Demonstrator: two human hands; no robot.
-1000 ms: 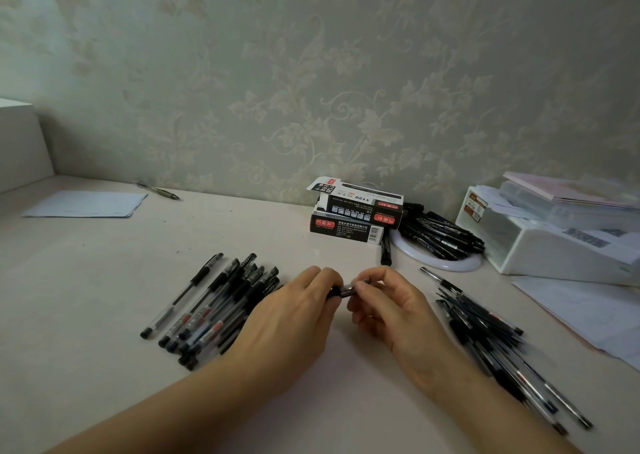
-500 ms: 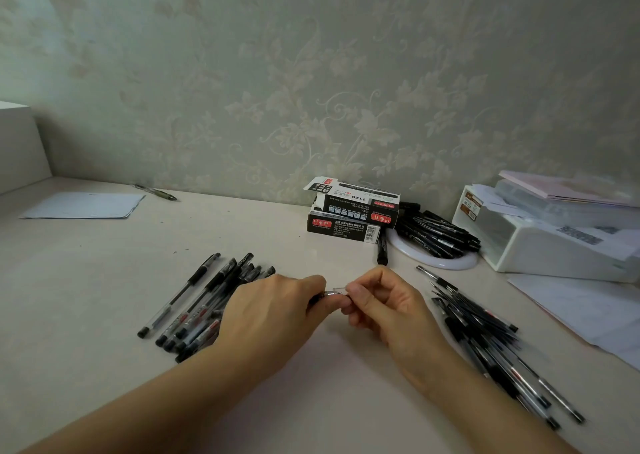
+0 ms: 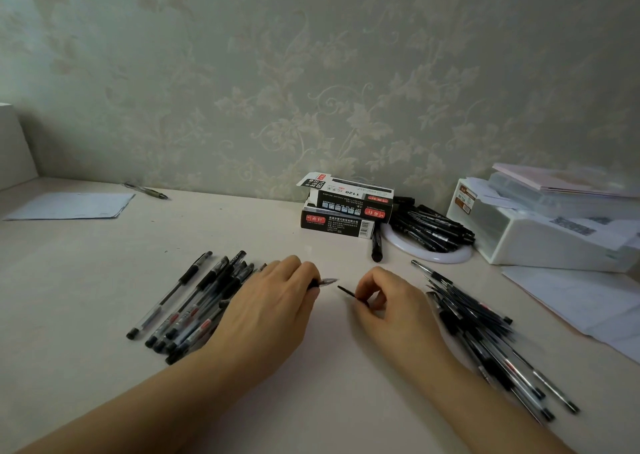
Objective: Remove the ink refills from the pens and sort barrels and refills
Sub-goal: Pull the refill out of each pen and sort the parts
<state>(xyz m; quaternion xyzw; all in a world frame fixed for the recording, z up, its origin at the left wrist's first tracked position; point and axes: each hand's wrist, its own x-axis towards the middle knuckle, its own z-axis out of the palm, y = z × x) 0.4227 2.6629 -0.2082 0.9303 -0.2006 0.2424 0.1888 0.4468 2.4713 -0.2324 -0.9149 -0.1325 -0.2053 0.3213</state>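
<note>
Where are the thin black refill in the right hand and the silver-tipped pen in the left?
thin black refill (image 3: 347, 291), head view, exposed shaft.
silver-tipped pen (image 3: 327, 281), head view, metal tip.

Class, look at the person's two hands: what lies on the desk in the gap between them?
Head view: only bare desk lies between the left hand and right hand.

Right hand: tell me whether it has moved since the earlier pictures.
Yes. The right hand has pulled rightward, away from the left hand and toward the pile of pens on the right; a gap now separates the hands.
</note>
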